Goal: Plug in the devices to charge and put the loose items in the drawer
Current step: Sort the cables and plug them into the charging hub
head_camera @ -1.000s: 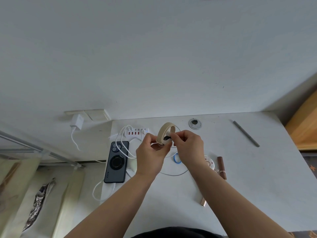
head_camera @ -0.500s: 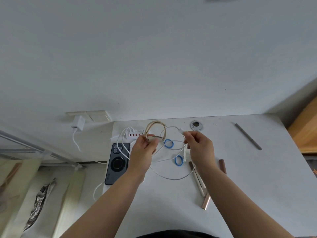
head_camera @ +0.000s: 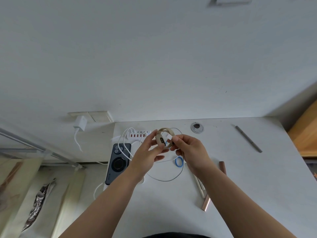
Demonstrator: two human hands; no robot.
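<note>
Above the desk (head_camera: 240, 169), left hand (head_camera: 145, 155) grips the beige band (head_camera: 162, 140), right hand (head_camera: 190, 150) pinches a white plug (head_camera: 169, 136), its tip hidden.

My two hands meet above the middle of the worktop (head_camera: 240, 169), my left hand (head_camera: 145, 157) at nine o'clock of the wristband (head_camera: 163, 138), my right hand (head_camera: 190, 150) at three o'clock of it. Under them a cable (head_camera: 171, 179) loops on the worktop, with an elastic ring (head_camera: 179, 161) inside the loop. The phone (head_camera: 118, 163) lies at nine o'clock of my left hand, near the worktop's left edge. The charging hub (head_camera: 140, 133) sits at twelve o'clock of the phone, against the wall. A cable grommet (head_camera: 197, 128) is set at one o'clock of my hands. A pen (head_camera: 248, 139) lies at two o'clock, well apart. Two tubes (head_camera: 222, 166) lie at four o'clock. A wall plug (head_camera: 80, 123) sits at ten o'clock, off the worktop.
</note>
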